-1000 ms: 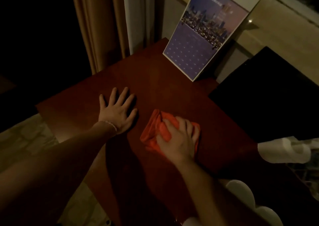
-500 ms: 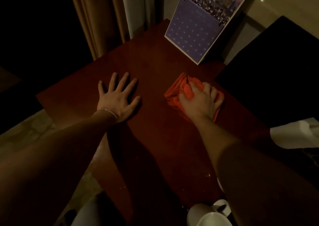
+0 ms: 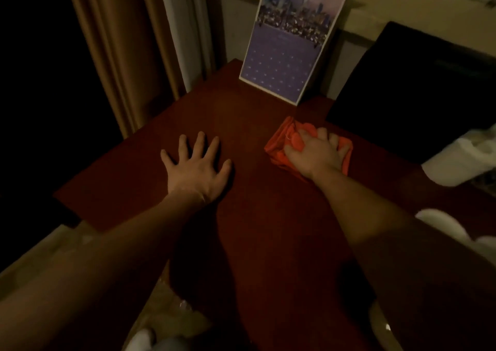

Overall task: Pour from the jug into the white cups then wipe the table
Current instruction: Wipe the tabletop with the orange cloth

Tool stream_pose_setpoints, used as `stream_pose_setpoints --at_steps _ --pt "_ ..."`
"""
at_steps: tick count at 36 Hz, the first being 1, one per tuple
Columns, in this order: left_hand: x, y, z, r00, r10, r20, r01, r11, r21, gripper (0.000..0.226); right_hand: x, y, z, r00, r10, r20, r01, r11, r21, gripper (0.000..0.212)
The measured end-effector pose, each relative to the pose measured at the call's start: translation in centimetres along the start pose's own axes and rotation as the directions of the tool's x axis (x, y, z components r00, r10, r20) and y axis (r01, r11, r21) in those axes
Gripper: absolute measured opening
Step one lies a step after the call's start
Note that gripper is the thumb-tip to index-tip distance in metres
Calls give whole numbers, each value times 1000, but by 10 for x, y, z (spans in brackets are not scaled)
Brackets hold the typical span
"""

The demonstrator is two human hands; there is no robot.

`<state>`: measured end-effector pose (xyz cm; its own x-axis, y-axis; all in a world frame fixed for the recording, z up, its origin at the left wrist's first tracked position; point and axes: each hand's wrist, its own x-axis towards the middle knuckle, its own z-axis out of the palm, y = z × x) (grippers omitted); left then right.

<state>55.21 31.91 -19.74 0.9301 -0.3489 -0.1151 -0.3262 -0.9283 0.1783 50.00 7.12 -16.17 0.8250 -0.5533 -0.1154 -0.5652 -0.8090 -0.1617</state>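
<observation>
The left hand lay flat, fingers spread, on the dark red tabletop; the right hand gripped a bunched orange cloth near a calendar.

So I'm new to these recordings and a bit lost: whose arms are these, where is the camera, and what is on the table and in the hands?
There is no machine here. A person wears a wide-angle camera on the head, looking down at their own two arms. The left hand lies flat with fingers spread on the dark red table. The right hand presses and grips a bunched orange cloth, so this looks like the wiping part. At the far edge of the table a calendar with a city photo stands leaning. The white shapes at the right edge are too dim to name.
</observation>
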Motion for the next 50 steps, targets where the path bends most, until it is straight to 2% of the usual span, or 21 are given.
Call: stream_pose_setpoints --at_steps 2,9,20,26,30,36,41,45,50 --pt "-3 -3 0 999 14 28 -15 1000 4 76 -23 -4 5 1000 -18 1 18 1000 2 69" --pt "-12 -4 4 1000 24 -11 -24 1000 -6 75 -107 -14 23 993 -89 -80 86 995 -41 67" --pt "-87 -11 10 996 75 56 -77 997 26 72 -230 2 45 958 -270 -99 272 962 6 62" --pt "-101 6 13 997 66 51 -66 998 12 74 -278 26 46 933 -348 -93 349 937 4 77" --pt "-106 27 15 990 129 58 -128 992 -9 74 -298 44 47 911 -401 -101 402 915 -4 86" --pt "-120 50 25 971 230 60 -229 973 -15 67 -321 62 44 899 -426 -96 430 903 19 80" --pt "-125 44 24 966 254 45 -254 967 -10 67 -326 65 40 899 -433 -62 434 901 8 67" --pt "-129 35 26 957 287 38 -287 958 -8 68 -320 59 41 905 -421 -66 420 907 -32 73" --pt "-131 22 22 953 299 44 -299 954 -7 67 -305 39 44 913 -402 -75 401 916 -20 68"
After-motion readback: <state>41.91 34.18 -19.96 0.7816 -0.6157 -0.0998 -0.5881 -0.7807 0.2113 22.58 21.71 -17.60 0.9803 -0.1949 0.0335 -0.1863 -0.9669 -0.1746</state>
